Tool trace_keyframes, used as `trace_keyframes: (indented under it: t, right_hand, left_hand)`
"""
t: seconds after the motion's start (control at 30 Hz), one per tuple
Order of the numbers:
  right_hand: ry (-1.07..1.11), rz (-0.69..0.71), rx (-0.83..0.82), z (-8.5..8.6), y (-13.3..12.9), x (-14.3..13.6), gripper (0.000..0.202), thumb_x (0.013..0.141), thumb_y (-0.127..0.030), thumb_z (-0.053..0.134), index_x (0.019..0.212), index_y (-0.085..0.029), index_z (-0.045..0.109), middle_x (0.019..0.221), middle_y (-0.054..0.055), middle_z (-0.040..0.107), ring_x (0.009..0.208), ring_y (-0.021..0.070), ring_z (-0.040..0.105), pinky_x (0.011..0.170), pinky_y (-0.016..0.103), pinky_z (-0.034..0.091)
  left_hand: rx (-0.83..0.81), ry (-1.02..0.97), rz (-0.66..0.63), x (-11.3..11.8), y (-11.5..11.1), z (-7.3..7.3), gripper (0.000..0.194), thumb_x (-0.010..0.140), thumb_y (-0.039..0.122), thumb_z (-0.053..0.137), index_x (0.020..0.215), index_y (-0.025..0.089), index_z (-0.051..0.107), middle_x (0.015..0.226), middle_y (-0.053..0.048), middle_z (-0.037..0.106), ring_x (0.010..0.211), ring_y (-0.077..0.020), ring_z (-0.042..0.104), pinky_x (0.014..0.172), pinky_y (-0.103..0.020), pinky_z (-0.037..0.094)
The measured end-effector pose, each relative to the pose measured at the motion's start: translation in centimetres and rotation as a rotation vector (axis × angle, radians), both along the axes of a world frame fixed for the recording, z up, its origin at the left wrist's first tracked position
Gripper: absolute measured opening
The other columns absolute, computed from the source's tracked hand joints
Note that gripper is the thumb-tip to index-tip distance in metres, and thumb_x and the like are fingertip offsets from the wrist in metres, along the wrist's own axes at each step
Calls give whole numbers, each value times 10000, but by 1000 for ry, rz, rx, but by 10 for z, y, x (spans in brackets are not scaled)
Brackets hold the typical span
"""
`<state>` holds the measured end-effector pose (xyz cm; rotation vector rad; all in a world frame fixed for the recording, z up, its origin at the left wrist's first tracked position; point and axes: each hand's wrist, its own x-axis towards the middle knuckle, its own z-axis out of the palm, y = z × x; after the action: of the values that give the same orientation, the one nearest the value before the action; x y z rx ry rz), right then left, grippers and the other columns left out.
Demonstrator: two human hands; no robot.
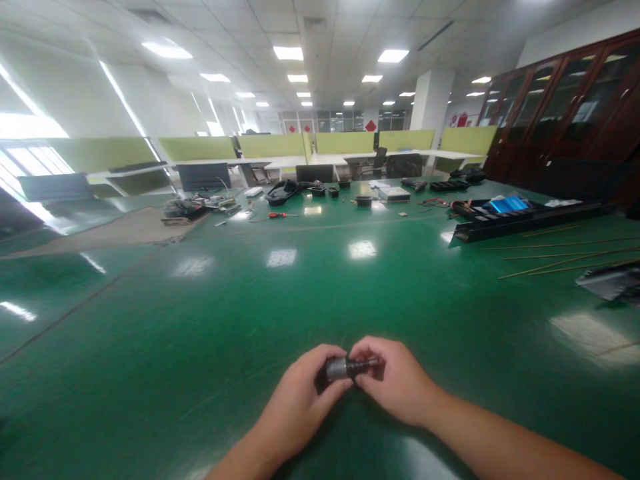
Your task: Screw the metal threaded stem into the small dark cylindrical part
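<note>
A cylindrical metal part (337,369) is held just above the near side of a green bench (240,300), lying nearly level between a person's two bare hands. The left hand (295,400) has its fingers (336,392) closed around the broad, silvery body, thumb along the near side, a grip that seems chosen to steady the bulkier end. The right hand (407,387) pinches the darker, narrow, stepped end between thumb and fingers (371,344), a lighter hold that probably suits the slim section and leaves it free to be felt or turned. Held from both ends, the piece appears well supported, though blur and the curled fingers hide its finer detail.

Farther out, a screwdriver (278,215) with a red-orange handle lies on its side across the bench, well apart from the hands. Behind it and to its right stand small black boxes and a flat pale box (394,193). To the left, a cluttered pile (186,208) rests by the edge of a brown sheet (120,232). At right, a long black channel (500,228) lies near a bright blue item (509,204), with thin rods (560,257) spread nearby, presumably laid flat because of their length.
</note>
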<state>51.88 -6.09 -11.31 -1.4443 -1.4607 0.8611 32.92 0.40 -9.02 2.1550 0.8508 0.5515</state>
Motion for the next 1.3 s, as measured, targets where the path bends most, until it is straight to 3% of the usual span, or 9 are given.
trace_keyframes:
  t: [0.33, 1.3]
  right_hand:
    - [-62, -13, 31, 9, -1, 1, 149, 736, -168, 704, 862, -217, 768, 837, 15, 734, 786, 175, 665, 711, 256, 470]
    - [-46, 11, 11, 13, 0, 5, 126, 765, -172, 677, 853, -196, 763, 842, 28, 737, 796, 184, 660, 740, 269, 481]
  left_hand:
    - [5, 12, 3, -2, -1, -2, 220, 874, 272, 657, 1092, 271, 623, 1035, 2, 663, 960, -194, 604, 854, -301, 449]
    - [185, -91, 44, 0, -3, -5, 205, 825, 226, 701, 1027, 240, 670, 982, -27, 695, 907, -194, 650, 818, -299, 504]
